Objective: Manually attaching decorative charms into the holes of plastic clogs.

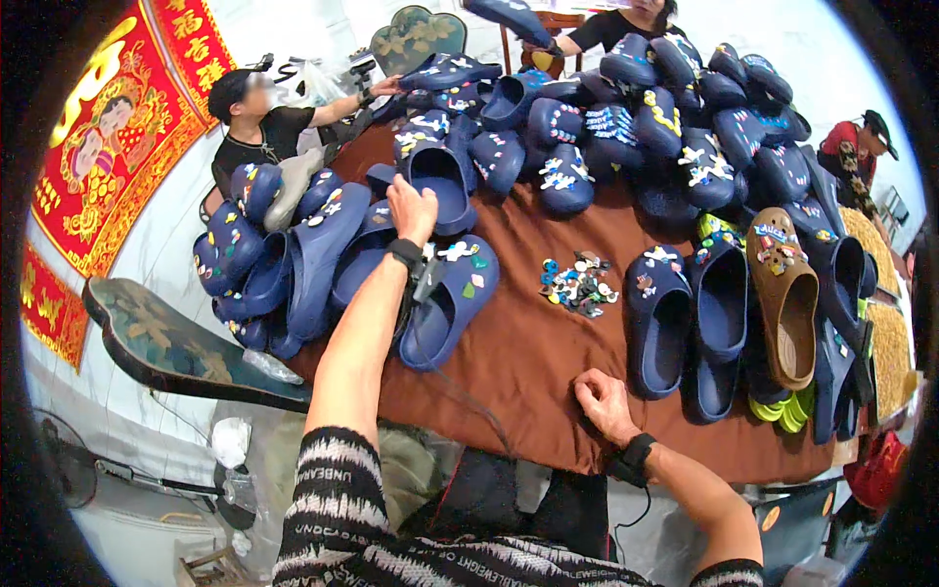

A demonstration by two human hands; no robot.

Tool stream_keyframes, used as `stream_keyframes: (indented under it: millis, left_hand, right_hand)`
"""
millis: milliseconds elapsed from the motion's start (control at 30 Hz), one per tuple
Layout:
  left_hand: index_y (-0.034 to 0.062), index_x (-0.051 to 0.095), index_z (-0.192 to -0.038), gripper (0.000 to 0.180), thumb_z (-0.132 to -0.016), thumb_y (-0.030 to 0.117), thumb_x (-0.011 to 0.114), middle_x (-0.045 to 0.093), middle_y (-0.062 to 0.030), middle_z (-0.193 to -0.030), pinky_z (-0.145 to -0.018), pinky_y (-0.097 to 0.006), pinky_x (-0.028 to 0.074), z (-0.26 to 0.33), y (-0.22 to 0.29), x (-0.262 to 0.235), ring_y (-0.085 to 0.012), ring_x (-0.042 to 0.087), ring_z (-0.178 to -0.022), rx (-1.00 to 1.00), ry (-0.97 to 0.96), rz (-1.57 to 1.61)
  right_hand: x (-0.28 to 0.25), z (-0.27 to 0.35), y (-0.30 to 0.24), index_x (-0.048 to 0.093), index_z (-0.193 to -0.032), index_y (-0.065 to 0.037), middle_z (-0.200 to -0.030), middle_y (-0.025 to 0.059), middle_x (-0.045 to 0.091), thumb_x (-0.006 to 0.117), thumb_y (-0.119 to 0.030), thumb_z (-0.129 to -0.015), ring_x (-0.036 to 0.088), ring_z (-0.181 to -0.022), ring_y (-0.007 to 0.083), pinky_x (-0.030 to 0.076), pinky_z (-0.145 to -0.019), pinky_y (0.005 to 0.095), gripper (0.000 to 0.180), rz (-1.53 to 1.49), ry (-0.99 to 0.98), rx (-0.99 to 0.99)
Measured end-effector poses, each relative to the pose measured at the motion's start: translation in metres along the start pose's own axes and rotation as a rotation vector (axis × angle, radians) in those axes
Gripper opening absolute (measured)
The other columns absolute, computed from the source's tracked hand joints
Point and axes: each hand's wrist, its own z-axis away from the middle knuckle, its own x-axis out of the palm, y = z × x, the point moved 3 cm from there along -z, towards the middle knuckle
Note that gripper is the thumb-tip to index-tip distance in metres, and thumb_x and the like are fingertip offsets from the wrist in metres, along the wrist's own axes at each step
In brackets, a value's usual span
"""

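My left hand (413,211) reaches forward to a navy clog (452,203) in the middle of the pile, its fingers closed at the left edge of the clog's opening. Just below that wrist lies another navy clog (473,279) with small charms on its toe. My right hand (603,406) rests on the brown tablecloth (548,391) near the front edge, fingers curled in with nothing visible in them. Between and beyond my hands is a small heap of loose shoe charms (579,284) in white, black, blue and other colours.
Navy clogs (567,181) decorated with charms are piled at the back and left. To the right stand more navy clogs (657,323) and one brown clog (784,303). Co-workers (262,127) sit around the far side. A curved dark chair back (186,342) borders the left.
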Motion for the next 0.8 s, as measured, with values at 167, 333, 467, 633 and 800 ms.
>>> stream_keyframes:
  millis: [167, 333, 467, 633, 800]
  left_hand:
    - [-0.007, 0.037, -0.134, 0.057, -0.088, 0.021, 0.058, 0.063, -0.0328, -0.121, -0.098, -0.053, 0.049, -0.015, 0.001, 0.04, -0.0478, 0.062, -0.112, -0.198, -0.291, -0.164]
    - [-0.0008, 0.043, -0.119, 0.035, -0.089, 0.015, 0.051, 0.066, -0.0304, -0.115, -0.094, -0.054, 0.05, -0.014, -0.009, 0.043, -0.0476, 0.064, -0.108, -0.189, -0.26, -0.237]
    - [-0.0003, 0.045, -0.13, 0.044, -0.089, 0.015, 0.048, 0.065, -0.032, -0.118, -0.096, -0.054, 0.049, -0.014, 0.003, 0.027, -0.0479, 0.063, -0.111, -0.157, -0.263, -0.191]
    - [-0.0026, 0.049, -0.135, 0.05, -0.089, 0.016, 0.05, 0.06, -0.0292, -0.129, -0.105, -0.046, 0.042, 0.006, -0.015, -0.012, -0.0434, 0.056, -0.122, -0.02, -0.357, 0.214]
    - [-0.006, 0.043, -0.141, 0.052, -0.092, 0.009, 0.047, 0.058, -0.0221, -0.132, -0.108, -0.037, 0.04, 0.111, 0.054, -0.091, -0.0279, 0.055, -0.124, 0.043, -0.55, 0.528]
  right_hand:
    - [-0.012, 0.002, 0.001, 0.067, -0.092, -0.003, -0.079, 0.0194, 0.068, 0.063, -0.02, -0.089, 0.068, -0.071, 0.0348, 0.052, -0.067, 0.0407, 0.017, 0.047, -0.01, 0.008]
    - [-0.011, 0.003, -0.009, 0.066, -0.091, -0.004, -0.078, 0.0194, 0.068, 0.064, -0.019, -0.088, 0.068, -0.074, 0.0369, 0.053, -0.068, 0.043, 0.016, 0.023, -0.036, 0.03]
    - [-0.011, 0.003, 0.001, 0.067, -0.091, -0.005, -0.076, 0.0188, 0.067, 0.064, -0.019, -0.088, 0.068, -0.071, 0.0366, 0.053, -0.065, 0.0436, 0.014, 0.044, -0.009, -0.007]
    - [-0.003, -0.003, -0.002, 0.067, -0.09, -0.006, -0.074, 0.0196, 0.066, 0.064, -0.019, -0.088, 0.066, -0.064, 0.034, 0.052, -0.061, 0.042, 0.014, 0.024, -0.006, 0.012]
    - [-0.011, -0.002, 0.006, 0.067, -0.09, -0.005, -0.076, 0.0203, 0.067, 0.064, -0.019, -0.088, 0.066, -0.065, 0.0341, 0.051, -0.061, 0.0422, 0.015, 0.034, 0.059, -0.026]
